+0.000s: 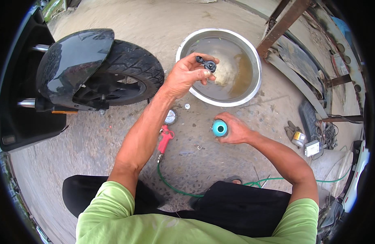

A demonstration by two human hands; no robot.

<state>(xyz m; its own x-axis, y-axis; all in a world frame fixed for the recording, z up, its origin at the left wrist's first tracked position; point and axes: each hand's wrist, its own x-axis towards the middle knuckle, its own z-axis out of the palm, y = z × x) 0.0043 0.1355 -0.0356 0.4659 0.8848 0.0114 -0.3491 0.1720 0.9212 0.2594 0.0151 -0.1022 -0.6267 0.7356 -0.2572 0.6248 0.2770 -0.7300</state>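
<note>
My left hand [181, 78] is raised over the near left rim of a metal basin [256, 77]. Its thumb and fingers pinch a small black fitting [209, 65] with a round, ringed end and a short stub; the exact kind is unclear. Lower and to the right, my right hand [235, 128] wraps round a teal bottle [216, 126], seen from above with a dark round opening at its top. Murky brown water [241, 67] fills part of the basin, with a pale patch in its middle.
A black motorcycle tyre [149, 71] under a glossy fender [75, 57] stands at left. Below my left forearm lie a round gauge [170, 117] and red inflator gun [166, 138] with a green hose [171, 186]. A rusty metal frame [283, 26] and a small tin [298, 139] are at right.
</note>
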